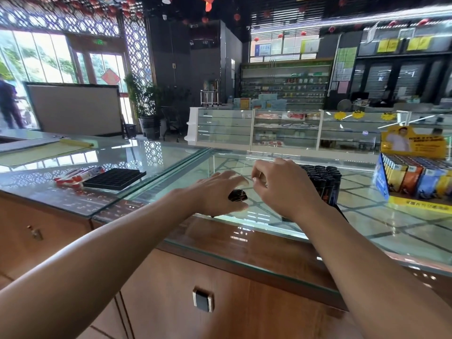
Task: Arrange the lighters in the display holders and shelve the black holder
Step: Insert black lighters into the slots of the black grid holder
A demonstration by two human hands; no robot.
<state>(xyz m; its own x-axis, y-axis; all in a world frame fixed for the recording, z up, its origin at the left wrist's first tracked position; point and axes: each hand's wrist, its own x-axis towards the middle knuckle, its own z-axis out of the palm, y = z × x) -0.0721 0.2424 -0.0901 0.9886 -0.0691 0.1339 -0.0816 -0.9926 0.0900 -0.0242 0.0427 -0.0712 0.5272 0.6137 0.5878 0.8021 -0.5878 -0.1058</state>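
Observation:
My left hand point(220, 192) grips a small bunch of dark lighters point(237, 195) just above the glass counter. My right hand point(283, 187) hovers beside it with thumb and forefinger pinched together; whether they hold anything is hidden. Behind my right hand stands a black holder point(327, 179) full of dark lighters. An empty black grid tray point(115, 178) lies to the left on the counter, next to a few red-and-white lighters point(78, 176). A yellow display box point(415, 177) of coloured lighters stands at the right.
The glass counter point(269, 223) meets a second glass top at a corner on the left. Wooden drawers run below its near edge. Yellow paper point(73, 144) lies far left. Display cases and shelves fill the back of the shop.

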